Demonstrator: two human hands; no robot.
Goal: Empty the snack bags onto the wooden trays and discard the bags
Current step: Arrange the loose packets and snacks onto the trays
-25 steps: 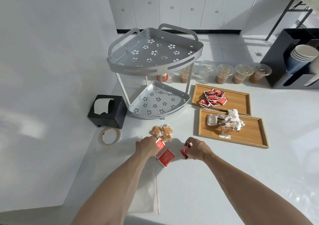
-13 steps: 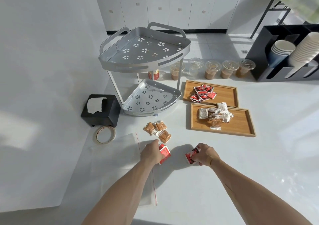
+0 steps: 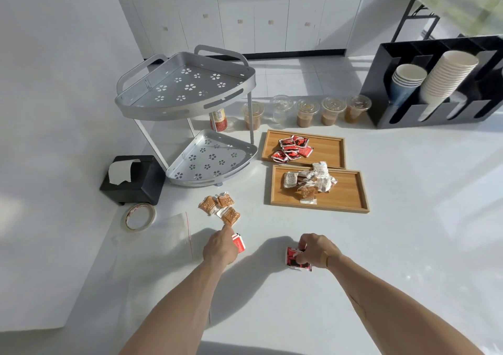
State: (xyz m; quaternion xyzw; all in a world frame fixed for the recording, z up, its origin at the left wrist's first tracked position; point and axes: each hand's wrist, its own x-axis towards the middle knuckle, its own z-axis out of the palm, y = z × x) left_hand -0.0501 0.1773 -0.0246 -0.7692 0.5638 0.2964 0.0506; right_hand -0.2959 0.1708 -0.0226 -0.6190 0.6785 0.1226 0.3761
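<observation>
Landmark: the near tray (image 3: 351, 202), the wooden one closer to the person, holding a heap of pale and silvery packets (image 3: 310, 181).

Far to its left a black tissue box (image 3: 133, 180) sits by the wall, with a tape roll (image 3: 139, 216) just in front of it. Right of the roll a clear bag (image 3: 163, 235) with a red strip lies flat on the counter, well left of the tray. A grey two-shelf rack (image 3: 187, 101) stands left of and behind the tray.

Between bag and tray, three orange packets (image 3: 220, 208) lie loose on the counter. Just in front of them the left hand (image 3: 220, 247) has its fingers curled round a red packet (image 3: 238, 242), with the forefinger stretched out to touch the nearest orange packet.

In front of the tray, the right hand (image 3: 317, 250) pinches a few red packets (image 3: 295, 259) against the counter, fingers bent around them.

Behind the near tray and touching it is the far tray (image 3: 326, 150) with a pile of red sachets (image 3: 292, 149). Beyond that stands a row of lidded cups (image 3: 307, 112); to the right and behind, a black holder (image 3: 435, 82) of stacked paper cups.
</observation>
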